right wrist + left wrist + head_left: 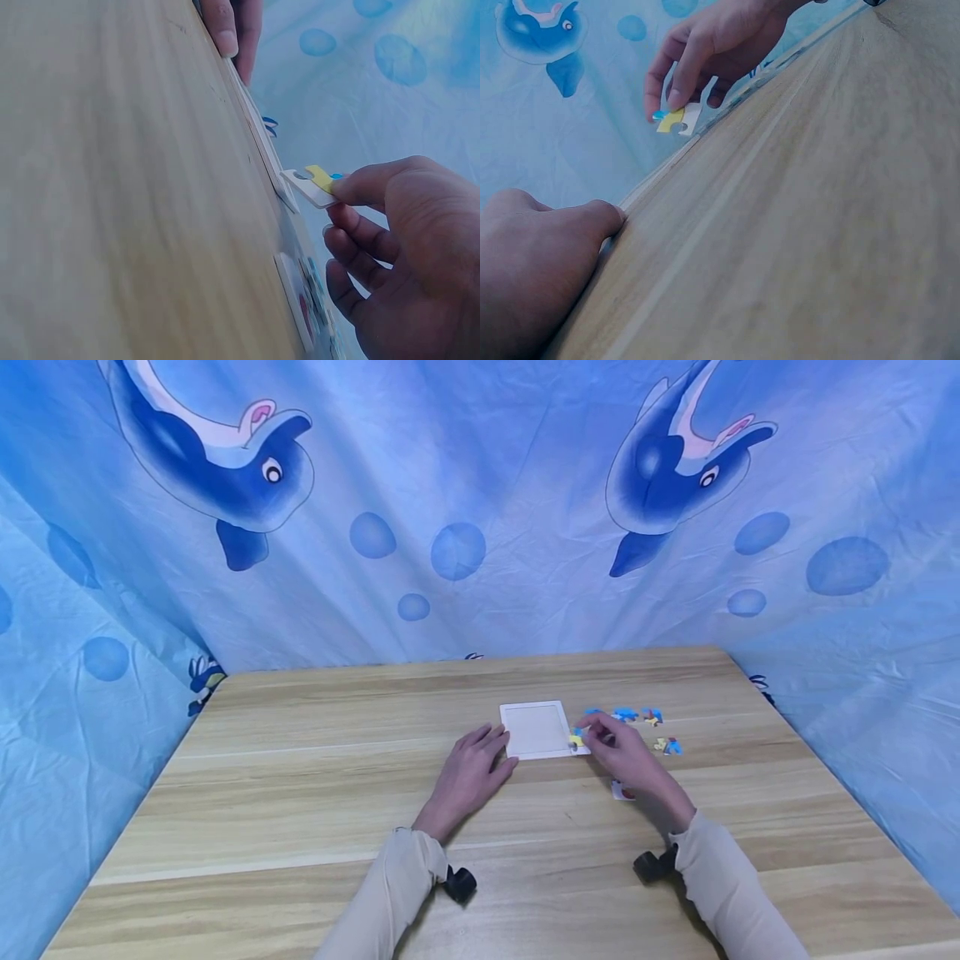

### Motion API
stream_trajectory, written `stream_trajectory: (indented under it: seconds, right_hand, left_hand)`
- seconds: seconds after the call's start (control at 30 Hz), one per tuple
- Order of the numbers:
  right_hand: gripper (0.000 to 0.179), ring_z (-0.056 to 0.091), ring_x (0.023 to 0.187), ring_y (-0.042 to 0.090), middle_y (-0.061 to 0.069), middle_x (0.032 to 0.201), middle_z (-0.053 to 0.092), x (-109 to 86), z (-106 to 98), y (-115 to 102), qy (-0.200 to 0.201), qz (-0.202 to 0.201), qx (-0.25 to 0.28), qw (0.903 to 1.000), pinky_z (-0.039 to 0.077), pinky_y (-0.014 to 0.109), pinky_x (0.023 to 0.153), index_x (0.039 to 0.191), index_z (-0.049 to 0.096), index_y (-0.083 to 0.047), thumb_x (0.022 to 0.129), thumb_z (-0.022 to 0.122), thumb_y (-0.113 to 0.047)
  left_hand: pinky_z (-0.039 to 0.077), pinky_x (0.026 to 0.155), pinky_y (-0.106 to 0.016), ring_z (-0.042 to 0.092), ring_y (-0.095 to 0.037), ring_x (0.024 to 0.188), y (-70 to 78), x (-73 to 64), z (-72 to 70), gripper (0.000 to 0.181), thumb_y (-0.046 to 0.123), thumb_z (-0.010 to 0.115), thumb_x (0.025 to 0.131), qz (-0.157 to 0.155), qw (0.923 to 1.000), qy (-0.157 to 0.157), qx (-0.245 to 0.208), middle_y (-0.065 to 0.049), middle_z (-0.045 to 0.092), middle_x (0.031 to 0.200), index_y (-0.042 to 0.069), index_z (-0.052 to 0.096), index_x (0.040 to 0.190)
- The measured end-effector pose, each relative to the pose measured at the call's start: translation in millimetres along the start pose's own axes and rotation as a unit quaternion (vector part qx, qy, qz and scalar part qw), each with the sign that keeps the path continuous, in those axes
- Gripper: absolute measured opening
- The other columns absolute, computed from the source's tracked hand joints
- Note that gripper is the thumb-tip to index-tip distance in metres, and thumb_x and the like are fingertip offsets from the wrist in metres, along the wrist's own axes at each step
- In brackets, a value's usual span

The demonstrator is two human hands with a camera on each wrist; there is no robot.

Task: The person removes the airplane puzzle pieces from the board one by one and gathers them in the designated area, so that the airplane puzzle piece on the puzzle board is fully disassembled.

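A square white puzzle frame [534,731] with a bare inside lies flat on the table. My left hand [471,774] rests at its left edge, fingers stretched out, fingertips on the rim. My right hand [618,752] pinches a jigsaw piece [576,741] between thumb and fingers, over the frame's lower right corner. In the right wrist view the piece [319,185] shows yellow, white and a bit of blue, and it is tilted. The left wrist view shows a notch in the lower edge of the piece [676,121].
Several loose jigsaw pieces [625,715] lie right of the frame, past my right hand. Another piece [621,791] lies nearer me, partly hidden by my right wrist. The wooden table [300,793] ends at a blue curtain [510,618] with dolphins.
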State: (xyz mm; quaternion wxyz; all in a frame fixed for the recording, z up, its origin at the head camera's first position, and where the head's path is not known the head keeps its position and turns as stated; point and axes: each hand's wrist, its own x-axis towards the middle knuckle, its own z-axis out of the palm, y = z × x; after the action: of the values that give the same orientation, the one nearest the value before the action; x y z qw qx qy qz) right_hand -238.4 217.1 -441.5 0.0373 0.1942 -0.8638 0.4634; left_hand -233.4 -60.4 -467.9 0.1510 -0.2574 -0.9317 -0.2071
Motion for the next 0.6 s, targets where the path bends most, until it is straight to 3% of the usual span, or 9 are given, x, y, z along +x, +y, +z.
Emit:
stream_trajectory:
  seconds: [0.6]
  right_hand:
    - [0.021,0.054,0.076,0.022,0.011,0.091,0.057,-16.4,-18,5,0.007,0.008,-0.022,0.9997,0.047,0.023,0.063,0.118,0.059,-0.002,0.098,0.054,-0.007]
  left_hand:
    - [0.037,0.108,-0.045,0.047,-0.028,0.131,-0.4,0.0,-0.9,0.046,0.039,0.056,0.096,0.006,0.9999,0.009,-0.002,-0.009,0.056,0.136,0.008,0.061,0.129]
